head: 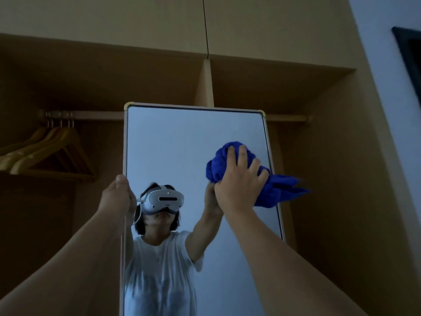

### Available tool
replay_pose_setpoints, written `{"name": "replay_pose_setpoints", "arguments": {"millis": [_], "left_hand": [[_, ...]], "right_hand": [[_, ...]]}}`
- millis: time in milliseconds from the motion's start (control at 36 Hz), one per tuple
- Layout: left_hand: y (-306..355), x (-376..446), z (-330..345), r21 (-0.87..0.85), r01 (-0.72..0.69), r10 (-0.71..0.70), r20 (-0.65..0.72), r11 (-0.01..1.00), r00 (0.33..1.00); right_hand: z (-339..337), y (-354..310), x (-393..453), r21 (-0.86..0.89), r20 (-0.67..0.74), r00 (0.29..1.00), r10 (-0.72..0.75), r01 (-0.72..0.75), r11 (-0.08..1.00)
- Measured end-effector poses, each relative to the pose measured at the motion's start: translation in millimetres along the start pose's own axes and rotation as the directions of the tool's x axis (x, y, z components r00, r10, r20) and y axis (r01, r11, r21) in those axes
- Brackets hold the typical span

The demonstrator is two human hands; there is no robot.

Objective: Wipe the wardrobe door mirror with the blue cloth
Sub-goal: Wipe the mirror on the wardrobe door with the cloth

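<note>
While right hand (239, 179) presses blue cloth (218, 165) on mirror (182, 144), wooden hangers (52, 151) leftward.

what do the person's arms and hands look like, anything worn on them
Both forearms are bare up to the frame edge. The left hand and right hand show no gloves, rings, watch or bands. The mirror reflection shows short white T-shirt sleeves.

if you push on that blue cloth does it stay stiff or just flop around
Probably floppy: the blue cloth is bunched into soft folds under the right hand, and loose ends dangle past the edge of the mirror. It looks light, since one hand presses it up there. It likely slides easily over the glass.
</note>
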State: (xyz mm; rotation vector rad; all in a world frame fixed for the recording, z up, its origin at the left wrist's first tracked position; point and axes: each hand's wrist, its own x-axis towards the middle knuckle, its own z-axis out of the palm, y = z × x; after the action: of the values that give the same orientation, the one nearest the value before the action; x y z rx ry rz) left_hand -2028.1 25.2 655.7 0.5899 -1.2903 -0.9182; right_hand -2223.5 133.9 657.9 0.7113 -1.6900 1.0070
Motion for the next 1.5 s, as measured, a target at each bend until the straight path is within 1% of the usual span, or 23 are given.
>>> {"name": "replay_pose_setpoints", "arguments": {"millis": [28,56,83,111,167,222,306,389,472,528,583,694,806,889,944,1056,1139,1222,1306,1361,1444,1500], "left_hand": [[1,0,0,-0.021,0.023,-0.023,0.000,1.000,1.000],[2,-1,1,-0.009,0.036,-0.036,-0.018,0.999,0.999],[-1,-1,0,0.022,0.018,-0.017,-0.030,1.000,0.999],[-3,-4,-2,0.039,0.032,-0.030,-0.054,0.999,0.998],[-13,-8,-7,0.056,0.070,-0.067,-0.058,0.996,0.996],[-23,-16,-9,0.095,0.089,-0.087,-0.027,0.992,0.996],[-26,-23,-12,0.099,0.116,-0.120,0.032,0.988,0.992],[-20,-29,-13,0.095,0.175,-0.179,0.045,0.980,0.983],[-15,-36,-14,0.108,0.188,-0.196,0.062,0.976,0.979],[-12,-38,-15,0.143,0.184,-0.196,0.070,0.972,0.978],[-10,-38,-16,0.162,0.210,-0.225,0.080,0.964,0.971],[-9,-37,-14,0.216,0.181,-0.199,0.062,0.959,0.978],[-14,-34,-14,0.205,0.187,-0.200,0.047,0.961,0.979],[-18,-31,-13,0.187,0.190,-0.204,0.060,0.964,0.977],[-18,-31,-12,0.191,0.207,-0.223,0.067,0.959,0.972],[-14,-34,-14,0.189,0.182,-0.199,0.070,0.965,0.978],[-12,-36,-14,0.206,0.177,-0.197,0.081,0.963,0.977],[-11,-38,-14,0.191,0.192,-0.211,0.088,0.963,0.974],[-10,-39,-13,0.155,0.223,-0.236,0.073,0.962,0.969],[-8,-40,-13,0.142,0.249,-0.260,0.063,0.958,0.963],[-5,-40,-12,0.142,0.273,-0.283,0.058,0.952,0.957],[-6,-40,-13,0.128,0.297,-0.308,0.080,0.946,0.948]], "right_hand": [[0,-3,-3,0.000,0.005,1.000,-0.012,0.012,1.000],[0,-6,-5,0.002,0.007,1.000,-0.018,0.018,1.000],[0,-8,-7,0.007,0.007,1.000,-0.021,0.021,1.000],[0,-10,-9,0.012,0.007,1.000,-0.021,0.021,1.000],[0,-15,-13,0.014,0.005,1.000,-0.026,0.026,1.000],[0,-19,-16,0.011,0.005,1.000,-0.029,0.029,1.000],[-2,-29,-22,0.019,-0.018,0.999,-0.029,0.029,0.999],[-3,-44,-31,0.068,-0.059,0.995,-0.086,0.089,0.994],[-5,-55,-34,0.090,-0.080,0.987,-0.136,0.143,0.986],[-7,-55,-23,0.076,-0.066,0.985,-0.162,0.167,0.983],[-10,-54,-3,0.056,-0.028,0.985,-0.171,0.173,0.983],[-19,-63,36,0.044,0.044,0.994,-0.104,0.102,0.994],[-23,-75,32,0.055,0.052,0.987,-0.149,0.146,0.988],[-22,-82,5,0.107,0.006,0.970,-0.243,0.241,0.965],[-21,-85,-14,0.120,0.001,0.954,-0.299,0.296,0.948],[-21,-88,-50,0.102,-0.015,0.931,-0.365,0.365,0.925],[-23,-87,-63,0.092,-0.022,0.914,-0.406,0.406,0.909],[-26,-85,-55,0.108,-0.009,0.910,-0.414,0.412,0.905],[-30,-89,-38,0.152,0.041,0.890,-0.455,0.444,0.883],[-34,-97,-24,0.180,0.071,0.891,-0.448,0.431,0.884],[-39,-114,-4,0.194,0.071,0.893,-0.445,0.425,0.884],[-39,-122,2,0.197,0.074,0.887,-0.456,0.435,0.878]]}}
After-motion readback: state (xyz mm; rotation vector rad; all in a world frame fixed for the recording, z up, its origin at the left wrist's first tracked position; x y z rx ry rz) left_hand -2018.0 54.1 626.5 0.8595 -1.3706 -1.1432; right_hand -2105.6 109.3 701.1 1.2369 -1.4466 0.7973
